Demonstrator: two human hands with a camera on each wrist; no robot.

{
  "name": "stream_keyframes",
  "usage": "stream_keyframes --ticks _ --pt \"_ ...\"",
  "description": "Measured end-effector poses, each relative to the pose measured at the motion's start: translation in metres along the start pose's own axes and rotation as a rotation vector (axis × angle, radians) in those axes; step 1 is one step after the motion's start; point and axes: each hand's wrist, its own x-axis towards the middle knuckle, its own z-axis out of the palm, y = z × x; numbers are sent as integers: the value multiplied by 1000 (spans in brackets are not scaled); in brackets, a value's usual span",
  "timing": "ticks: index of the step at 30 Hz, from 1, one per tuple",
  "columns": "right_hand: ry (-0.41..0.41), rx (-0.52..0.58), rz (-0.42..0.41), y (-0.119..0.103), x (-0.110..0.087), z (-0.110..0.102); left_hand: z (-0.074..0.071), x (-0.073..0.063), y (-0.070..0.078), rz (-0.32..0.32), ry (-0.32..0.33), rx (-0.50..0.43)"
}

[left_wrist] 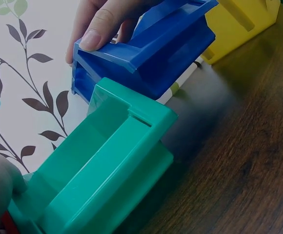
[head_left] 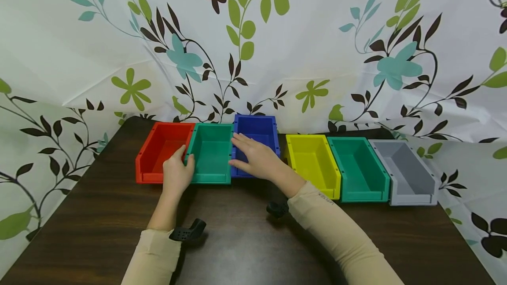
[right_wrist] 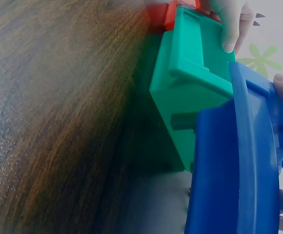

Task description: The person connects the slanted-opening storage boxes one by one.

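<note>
In the head view, my left hand (head_left: 177,173) grips the left wall of a green plastic bin (head_left: 210,178), its thumb on the inner side and its fingers over by the red bin (head_left: 150,177). My right hand (head_left: 256,157) reaches across a blue bin (head_left: 255,121) and holds its left wall, next to the green one. In the left wrist view, the right thumb (left_wrist: 91,40) presses on the blue bin's rim, with fingers behind the wall. The blue bin is tilted against the green bin (right_wrist: 200,83) in the right wrist view.
Right of the blue bin stand a yellow bin (head_left: 313,162), a second green bin (head_left: 358,164) and a grey bin (head_left: 404,166), side by side. They rest on a dark wooden table (head_left: 237,241). A white cloth (head_left: 277,56) with leaf and flower prints hangs behind.
</note>
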Motion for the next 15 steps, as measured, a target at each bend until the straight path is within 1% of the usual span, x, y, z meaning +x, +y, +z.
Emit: stream_keyframes --ticks 3,9,11,15 --pt "-12 10 5 0 1 1 0 0 -1 6 7 0" --pt "-73 30 40 2 0 8 1 -2 -3 7 1 2" --pt "-70 31 45 2 0 10 2 -1 -3 15 2 -3" --pt "-34 39 35 2 0 10 2 0 -3 31 18 -8"
